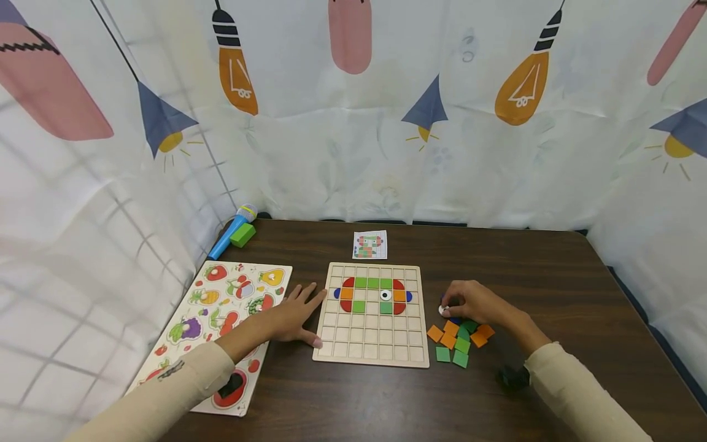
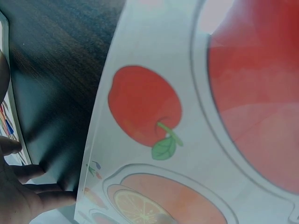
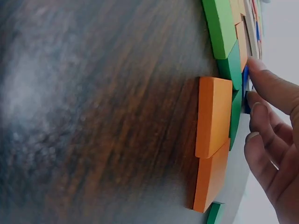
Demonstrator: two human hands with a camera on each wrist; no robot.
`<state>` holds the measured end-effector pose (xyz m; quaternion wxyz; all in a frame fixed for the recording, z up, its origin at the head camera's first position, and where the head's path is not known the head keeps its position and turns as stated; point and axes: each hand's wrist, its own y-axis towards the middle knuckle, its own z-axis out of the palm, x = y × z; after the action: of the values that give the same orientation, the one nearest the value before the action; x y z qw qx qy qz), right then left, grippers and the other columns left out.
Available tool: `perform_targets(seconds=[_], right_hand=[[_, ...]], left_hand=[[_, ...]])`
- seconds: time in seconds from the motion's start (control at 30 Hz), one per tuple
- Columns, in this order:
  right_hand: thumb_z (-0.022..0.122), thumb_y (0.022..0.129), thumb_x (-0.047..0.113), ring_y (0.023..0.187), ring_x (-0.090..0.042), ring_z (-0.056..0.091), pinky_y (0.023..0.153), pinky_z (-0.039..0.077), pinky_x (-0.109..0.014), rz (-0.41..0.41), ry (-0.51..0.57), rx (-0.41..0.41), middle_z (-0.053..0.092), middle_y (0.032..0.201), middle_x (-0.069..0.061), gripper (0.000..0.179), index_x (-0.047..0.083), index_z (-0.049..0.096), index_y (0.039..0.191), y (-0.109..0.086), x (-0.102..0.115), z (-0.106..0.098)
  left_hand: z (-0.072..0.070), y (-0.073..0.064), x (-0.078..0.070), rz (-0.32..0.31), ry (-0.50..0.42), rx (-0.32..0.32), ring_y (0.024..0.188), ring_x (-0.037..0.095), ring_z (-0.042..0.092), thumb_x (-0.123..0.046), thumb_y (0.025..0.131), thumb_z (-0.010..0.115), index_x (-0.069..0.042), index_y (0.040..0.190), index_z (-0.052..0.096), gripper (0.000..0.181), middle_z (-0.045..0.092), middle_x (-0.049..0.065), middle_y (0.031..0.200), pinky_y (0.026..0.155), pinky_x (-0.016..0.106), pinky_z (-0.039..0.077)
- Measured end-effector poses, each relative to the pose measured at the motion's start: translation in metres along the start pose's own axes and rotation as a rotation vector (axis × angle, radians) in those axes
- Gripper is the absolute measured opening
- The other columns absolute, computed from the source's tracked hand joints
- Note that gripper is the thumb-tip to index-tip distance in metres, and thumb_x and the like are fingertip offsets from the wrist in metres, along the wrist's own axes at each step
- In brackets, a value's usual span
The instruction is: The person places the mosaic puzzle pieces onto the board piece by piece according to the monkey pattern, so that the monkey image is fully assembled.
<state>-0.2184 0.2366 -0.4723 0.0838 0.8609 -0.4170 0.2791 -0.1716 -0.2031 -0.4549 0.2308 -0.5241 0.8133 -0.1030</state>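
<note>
A wooden grid board (image 1: pixel 370 344) lies at the middle of the table. On it red, green, orange and blue tiles form a shape, with a white-and-black eye tile (image 1: pixel 386 295) at the right. My left hand (image 1: pixel 295 314) is spread flat beside the board, its thumb and fingertips at the left edge. To the right of the board, my right hand (image 1: pixel 475 302) pinches a small white piece (image 1: pixel 443 310) at the far end of a loose tile pile. Orange tiles (image 3: pixel 214 116) and green tiles (image 1: pixel 460 358) lie beneath and before that hand; its fingertips partly hide the white piece.
A small pattern card (image 1: pixel 370 245) lies behind the board. Under my left forearm is a fruit puzzle board (image 1: pixel 182 331). A blue toy microphone (image 1: pixel 229 236) and a green block (image 1: pixel 242 235) sit at the back left. Printed curtains (image 1: pixel 342 153) surround the table.
</note>
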Motion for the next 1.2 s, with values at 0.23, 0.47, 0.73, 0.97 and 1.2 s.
perform_targets(seconds=[0.23,0.47,0.73,0.97,1.2], right_hand=[[0.071,0.095,0.025,0.092,-0.008,0.058,0.081,0.052,-0.028,-0.045,-0.036,0.018,0.066,0.107,0.005,0.021,0.018,0.077,0.113,0.001,-0.002,0.000],[0.069,0.096,0.025,0.091,-0.008,0.058,0.081,0.053,-0.032,-0.077,-0.091,0.022,0.065,0.105,0.006,0.015,0.020,0.076,0.108,0.003,0.000,0.002],[0.068,0.097,0.028,0.080,-0.006,0.052,0.070,0.045,-0.027,-0.015,-0.092,0.056,0.063,0.096,0.011,0.009,0.022,0.065,0.103,0.005,0.010,0.006],[0.063,0.100,0.030,0.099,-0.015,0.063,0.089,0.055,-0.043,0.002,-0.035,0.065,0.070,0.115,0.002,0.025,0.020,0.069,0.122,0.005,0.017,0.007],[0.064,0.099,0.034,0.097,-0.011,0.062,0.091,0.055,-0.037,-0.024,0.072,0.092,0.071,0.117,0.001,0.027,0.018,0.073,0.119,0.009,0.024,0.006]], left_hand=[[0.000,0.000,0.000,0.003,0.002,-0.008,0.148,0.058,0.012,-0.061,0.081,0.074,-0.010,0.161,0.019,0.110,0.011,0.026,0.166,0.112,0.069,0.027],[0.002,0.000,0.002,0.004,-0.001,-0.010,0.148,0.058,0.012,-0.061,0.081,0.074,-0.010,0.161,0.019,0.110,0.011,0.026,0.166,0.112,0.069,0.027],[0.003,-0.001,0.002,-0.001,-0.011,-0.009,0.148,0.058,0.012,-0.061,0.080,0.075,-0.010,0.161,0.020,0.110,0.011,0.026,0.166,0.112,0.069,0.027],[0.004,-0.001,0.002,0.004,0.000,-0.010,0.148,0.058,0.013,-0.062,0.081,0.074,-0.010,0.161,0.019,0.110,0.012,0.026,0.166,0.112,0.069,0.028],[0.004,0.001,0.003,0.000,0.002,-0.010,0.149,0.057,0.012,-0.062,0.080,0.074,-0.011,0.161,0.020,0.110,0.011,0.025,0.166,0.113,0.069,0.027]])
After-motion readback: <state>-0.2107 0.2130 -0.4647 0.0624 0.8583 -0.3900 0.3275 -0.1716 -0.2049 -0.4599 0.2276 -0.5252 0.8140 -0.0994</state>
